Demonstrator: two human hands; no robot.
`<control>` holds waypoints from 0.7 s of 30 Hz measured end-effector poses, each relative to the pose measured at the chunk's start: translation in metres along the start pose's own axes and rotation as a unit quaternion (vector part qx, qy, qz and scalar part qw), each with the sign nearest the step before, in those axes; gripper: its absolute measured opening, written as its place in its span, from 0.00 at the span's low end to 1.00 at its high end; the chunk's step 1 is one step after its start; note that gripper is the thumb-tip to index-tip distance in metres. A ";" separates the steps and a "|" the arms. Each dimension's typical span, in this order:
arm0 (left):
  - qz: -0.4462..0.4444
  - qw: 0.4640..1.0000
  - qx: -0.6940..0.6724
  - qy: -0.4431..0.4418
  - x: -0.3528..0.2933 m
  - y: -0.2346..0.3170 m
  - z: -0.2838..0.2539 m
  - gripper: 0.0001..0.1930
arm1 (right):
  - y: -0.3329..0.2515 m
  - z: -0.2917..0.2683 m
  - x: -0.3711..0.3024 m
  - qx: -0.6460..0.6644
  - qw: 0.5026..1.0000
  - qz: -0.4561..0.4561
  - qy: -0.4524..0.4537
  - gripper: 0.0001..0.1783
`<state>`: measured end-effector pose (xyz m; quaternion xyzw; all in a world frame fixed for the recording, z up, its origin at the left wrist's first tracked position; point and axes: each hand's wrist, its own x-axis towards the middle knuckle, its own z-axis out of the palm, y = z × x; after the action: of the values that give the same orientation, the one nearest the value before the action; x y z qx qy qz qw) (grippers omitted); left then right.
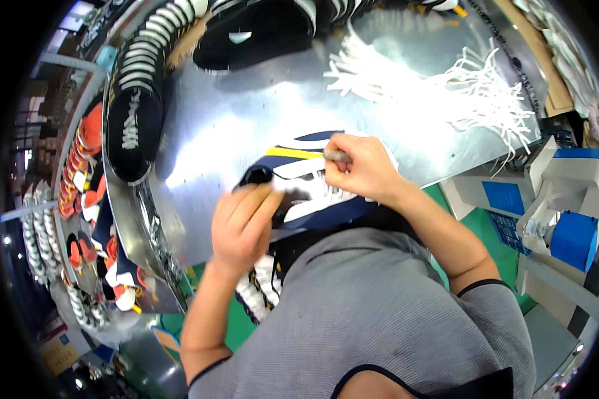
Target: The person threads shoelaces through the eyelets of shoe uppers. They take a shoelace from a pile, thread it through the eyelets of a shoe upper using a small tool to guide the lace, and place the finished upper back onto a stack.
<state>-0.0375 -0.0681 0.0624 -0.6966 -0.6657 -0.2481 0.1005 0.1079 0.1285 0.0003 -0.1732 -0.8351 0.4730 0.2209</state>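
Note:
A navy and white shoe [294, 153] with a yellow stripe lies on its side on the metal table [199, 206], close to my body. White laces [329, 194] cross its upper. My right hand [366, 166] is closed in a pinch over the lacing; a small greyish piece shows at its fingertips, too unclear to name. My left hand [243, 226] is at the shoe's left end, by the dark collar opening. Its fingers are bent together and partly blurred, and what lies between them is hidden.
A loose bundle of white laces [482, 93] spreads over the far right. Black shoes [136, 126] line the left edge, and a large black shoe [253, 36] sits at the far edge. Orange and white shoes [80, 163] fill a left rack. A pale machine with blue panels [572, 239] stands right.

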 end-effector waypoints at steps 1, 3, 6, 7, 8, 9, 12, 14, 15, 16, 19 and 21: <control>-0.049 0.997 0.010 0.054 -0.020 0.010 -0.004 0.14 | 0.003 -0.005 -0.001 0.021 0.999 -0.004 0.033 0.06; -0.245 0.953 -0.121 0.132 -0.070 0.032 0.010 0.22 | 0.010 -0.016 -0.006 0.131 0.989 0.058 0.040 0.04; -0.554 0.627 -0.541 0.084 -0.076 0.054 0.022 0.32 | 0.002 -0.012 -0.007 0.238 0.967 0.088 -0.009 0.04; -0.529 0.567 -0.624 0.095 -0.067 0.046 0.026 0.33 | 0.000 -0.003 -0.006 0.273 0.960 0.057 -0.031 0.05; -0.496 0.503 -0.700 0.105 -0.057 0.038 0.028 0.35 | -0.005 -0.001 -0.003 0.215 0.974 0.017 -0.069 0.05; -0.480 0.460 -0.726 0.175 -0.055 0.036 0.024 0.38 | -0.009 0.009 0.003 0.293 0.953 0.044 -0.064 0.04; -0.392 0.628 -0.618 0.264 -0.040 0.003 -0.020 0.34 | -0.015 0.000 0.034 0.217 0.960 0.167 -0.048 0.07; -0.462 0.736 -0.393 0.301 -0.001 0.006 -0.062 0.25 | 0.019 -0.028 0.063 0.124 0.977 0.163 0.066 0.11; -0.481 0.768 -0.313 0.286 0.004 -0.008 -0.067 0.20 | 0.047 -0.044 0.078 0.066 0.984 0.067 0.149 0.11; -0.501 0.791 -0.222 0.273 0.002 -0.029 -0.074 0.16 | 0.039 -0.065 0.093 -0.011 0.976 0.160 0.150 0.11; -0.420 0.874 0.242 0.036 -0.024 -0.144 -0.046 0.15 | 0.069 -0.085 0.132 -0.266 0.941 0.124 0.171 0.14; -0.425 0.837 0.344 -0.006 -0.017 -0.212 -0.021 0.18 | 0.091 -0.078 0.149 -0.312 0.929 0.112 0.162 0.14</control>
<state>-0.2492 -0.0726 0.0316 -0.2671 -0.9394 -0.0166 0.2144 0.0309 0.3037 -0.0127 -0.4000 -0.8688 0.1756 0.2332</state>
